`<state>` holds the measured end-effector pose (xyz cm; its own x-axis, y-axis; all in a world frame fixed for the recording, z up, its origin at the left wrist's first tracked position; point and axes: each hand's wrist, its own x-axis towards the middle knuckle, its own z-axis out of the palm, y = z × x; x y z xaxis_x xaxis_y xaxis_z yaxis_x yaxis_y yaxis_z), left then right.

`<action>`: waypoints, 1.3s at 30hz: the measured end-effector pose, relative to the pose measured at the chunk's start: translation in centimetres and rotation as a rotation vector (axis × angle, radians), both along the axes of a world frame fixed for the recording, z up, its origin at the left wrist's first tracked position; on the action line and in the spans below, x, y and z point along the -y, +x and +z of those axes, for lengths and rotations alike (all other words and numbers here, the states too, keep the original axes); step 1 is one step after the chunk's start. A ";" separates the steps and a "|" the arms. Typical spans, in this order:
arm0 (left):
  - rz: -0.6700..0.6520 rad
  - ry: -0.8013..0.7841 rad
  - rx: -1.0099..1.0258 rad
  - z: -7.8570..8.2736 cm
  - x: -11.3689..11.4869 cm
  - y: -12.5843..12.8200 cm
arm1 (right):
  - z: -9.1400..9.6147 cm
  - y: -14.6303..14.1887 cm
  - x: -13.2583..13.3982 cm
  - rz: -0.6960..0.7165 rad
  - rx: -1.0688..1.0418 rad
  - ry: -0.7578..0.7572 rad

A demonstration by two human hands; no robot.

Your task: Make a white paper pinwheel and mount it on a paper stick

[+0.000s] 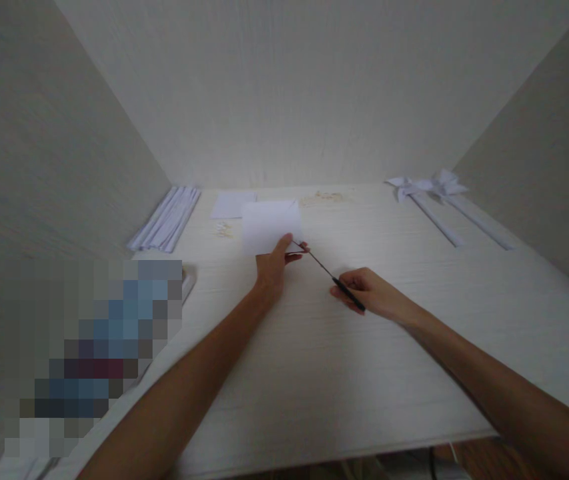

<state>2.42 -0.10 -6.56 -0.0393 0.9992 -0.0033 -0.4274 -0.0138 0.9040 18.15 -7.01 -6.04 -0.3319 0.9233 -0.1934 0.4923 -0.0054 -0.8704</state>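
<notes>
Paper sheet sits at twelve o'clock from the left hand, whose grip I see clamped at its five-o'clock corner. Likely light, easily creased; hold by edges. Right hand clasps a black-handled tool.

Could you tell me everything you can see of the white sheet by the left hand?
The white sheet looks like plain paper, roughly square, with straight sides and a faint diagonal line near its far right corner; whether that is a crease or a cut is unclear. The left hand holds its near edge, thumb on top. Its far left corner overlaps another sheet in view. The thin shaft of a black-handled tool points toward its near right corner; contact cannot be told.
</notes>
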 end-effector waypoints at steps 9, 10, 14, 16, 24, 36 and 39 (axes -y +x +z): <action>0.004 0.013 -0.007 -0.1 -0.1 0.0 | 0.1 0.0 0.0 0.004 0.048 0.012; 0.003 0.015 -0.009 -0.1 -0.1 0.0 | 0.1 0.0 0.0 0.002 0.046 0.010; 0.016 -0.003 -0.003 -0.1 -0.1 0.0 | 0.0 0.1 0.0 -0.010 0.032 -0.001; 0.021 -0.010 0.003 0.0 -0.2 0.0 | 0.0 0.1 -0.1 -0.012 0.029 -0.006; 0.007 -0.014 -0.020 0.0 -0.1 0.0 | -0.1 0.2 -0.2 0.011 0.009 -0.025; 0.005 -0.025 -0.028 0.2 0.0 0.1 | -0.5 0.4 -0.5 0.068 -0.071 -0.047; 0.003 -0.020 -0.017 0.2 0.0 0.1 | -0.4 0.3 -0.4 0.058 -0.086 -0.057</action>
<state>2.50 -0.14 -6.36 -0.0421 0.9989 -0.0224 -0.4120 0.0030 0.9112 18.50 -6.57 -6.49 -0.4018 0.8905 -0.2135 0.4166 -0.0299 -0.9086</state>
